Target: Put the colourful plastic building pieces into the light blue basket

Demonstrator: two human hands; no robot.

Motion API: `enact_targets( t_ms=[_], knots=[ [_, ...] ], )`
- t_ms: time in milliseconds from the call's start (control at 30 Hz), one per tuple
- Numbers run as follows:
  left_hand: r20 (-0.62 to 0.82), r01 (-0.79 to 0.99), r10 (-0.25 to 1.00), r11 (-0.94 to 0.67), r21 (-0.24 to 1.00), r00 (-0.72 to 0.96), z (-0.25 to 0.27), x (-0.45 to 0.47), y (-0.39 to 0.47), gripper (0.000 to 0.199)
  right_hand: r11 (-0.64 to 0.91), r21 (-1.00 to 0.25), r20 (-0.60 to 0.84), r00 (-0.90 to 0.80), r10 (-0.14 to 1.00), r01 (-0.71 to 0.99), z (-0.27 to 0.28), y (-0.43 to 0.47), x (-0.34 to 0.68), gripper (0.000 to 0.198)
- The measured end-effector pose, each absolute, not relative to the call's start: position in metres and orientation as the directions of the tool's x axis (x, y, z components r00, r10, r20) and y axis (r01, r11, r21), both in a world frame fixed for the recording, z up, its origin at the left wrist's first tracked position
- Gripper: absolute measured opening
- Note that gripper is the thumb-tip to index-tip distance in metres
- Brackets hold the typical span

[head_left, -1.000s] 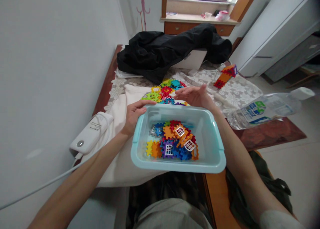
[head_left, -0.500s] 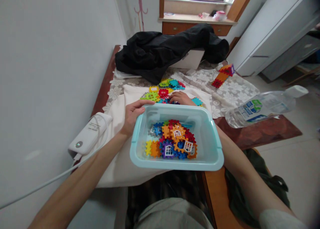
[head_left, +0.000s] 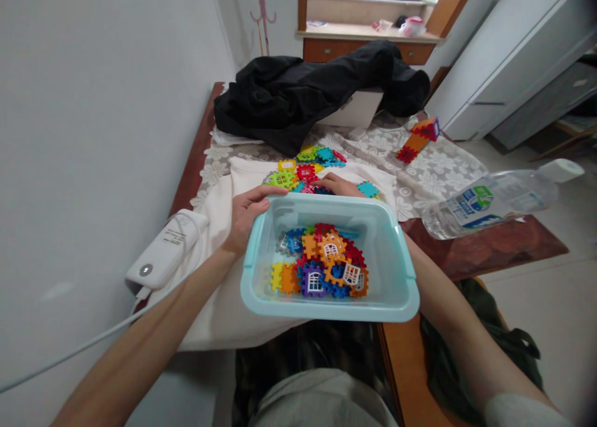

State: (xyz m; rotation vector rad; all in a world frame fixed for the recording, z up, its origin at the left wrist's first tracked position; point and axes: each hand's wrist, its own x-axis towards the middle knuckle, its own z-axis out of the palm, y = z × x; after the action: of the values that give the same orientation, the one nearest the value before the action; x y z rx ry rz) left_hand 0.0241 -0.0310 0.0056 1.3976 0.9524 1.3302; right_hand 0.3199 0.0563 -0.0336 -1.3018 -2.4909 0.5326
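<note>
Tub, pale blue, tilted so its inside shows, at the desk's near edge; cannot tell what bears it from below. Left hand holds its far left corner, thumb along the rim, other fingers partly hidden. Loose blocks lie on the tub floor: orange, red, blue, purple, yellow, some with white window grids.

Right hand is beyond the far rim, over a heap of mixed blocks (toothed edges, like the ones inside). Its fingers bend down into the heap; whether they grip a piece, cannot tell, the rim hides part. Turquoise block just beside that wrist.

Heap sits on a cream cloth hanging over the near edge. White device with a cable at the near left corner, by the wall. Clear bottle, white cap, toward the near right corner. Orange-and-red block piece near the right edge. Black cloth heaped along the far edge.
</note>
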Motion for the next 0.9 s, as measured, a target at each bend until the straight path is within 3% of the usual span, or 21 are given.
enact_targets(
  t_ms=[167,267,367,567,767,900],
  knots=[
    [0.242,-0.059,0.965,-0.237,0.970,0.097,0.001,0.022,-0.029,0.031,0.407,-0.775,0.115,-0.527,0.842,0.483,-0.033,0.052,0.323,0.044],
    [0.243,-0.043,0.965,-0.240,0.970,0.096,0.001,0.022,-0.029,0.032,0.285,-0.899,0.076,-0.522,0.850,0.332,-0.028,0.045,0.322,0.043],
    [0.258,-0.035,0.962,-0.256,0.966,0.094,0.003,0.022,-0.030,0.031,0.305,-0.899,0.090,-0.550,0.831,0.314,-0.022,0.041,0.320,0.039],
    [0.255,-0.062,0.962,-0.249,0.966,0.101,0.004,0.023,-0.030,0.031,0.525,-0.772,0.167,-0.683,0.711,0.358,-0.022,0.054,0.321,0.041],
    [0.261,-0.064,0.960,-0.255,0.965,0.099,0.005,0.024,-0.031,0.031,0.556,-0.764,0.158,-0.741,0.652,0.327,-0.027,0.059,0.321,0.023],
    [0.255,-0.050,0.962,-0.251,0.967,0.094,0.007,0.025,-0.031,0.031,0.442,-0.827,0.126,-0.652,0.748,0.347,-0.032,0.054,0.317,0.051]
  ],
)
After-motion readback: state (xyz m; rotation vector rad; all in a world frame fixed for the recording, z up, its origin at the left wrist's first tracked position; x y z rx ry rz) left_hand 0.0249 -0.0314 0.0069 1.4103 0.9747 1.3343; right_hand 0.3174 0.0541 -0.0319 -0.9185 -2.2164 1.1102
